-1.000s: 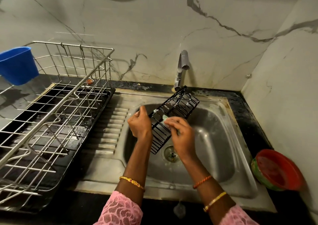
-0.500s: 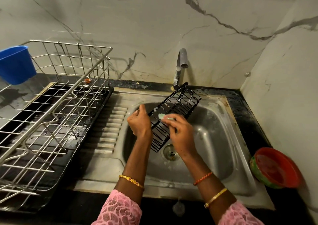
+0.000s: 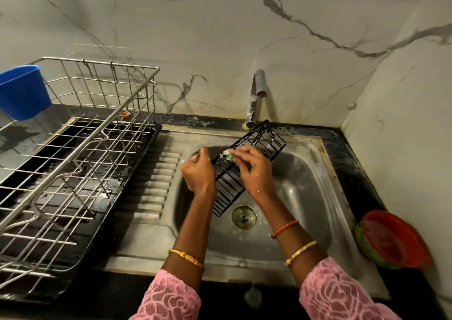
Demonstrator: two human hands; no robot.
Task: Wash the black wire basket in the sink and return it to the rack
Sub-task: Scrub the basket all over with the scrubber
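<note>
The black wire basket (image 3: 265, 140) hangs tilted over the steel sink (image 3: 303, 197), its far end up near the tap (image 3: 256, 94). My left hand (image 3: 198, 173) grips the basket's left edge. My right hand (image 3: 254, 170) pinches a small soapy green scrubber (image 3: 229, 155) and presses it against the basket's upper rim. No water runs from the tap. The steel dish rack (image 3: 73, 163) stands to the left on a black tray.
A blue plastic cup (image 3: 22, 92) hangs on the rack's far left corner. A red bowl nested in a green one (image 3: 391, 239) sits on the black counter at the right. The marble wall rises behind and to the right. The drain (image 3: 243, 217) lies below the basket.
My right hand has slid the scrubber up along the basket from its middle toward the upper rim. The basket has stayed tilted over the sink in my left hand.
</note>
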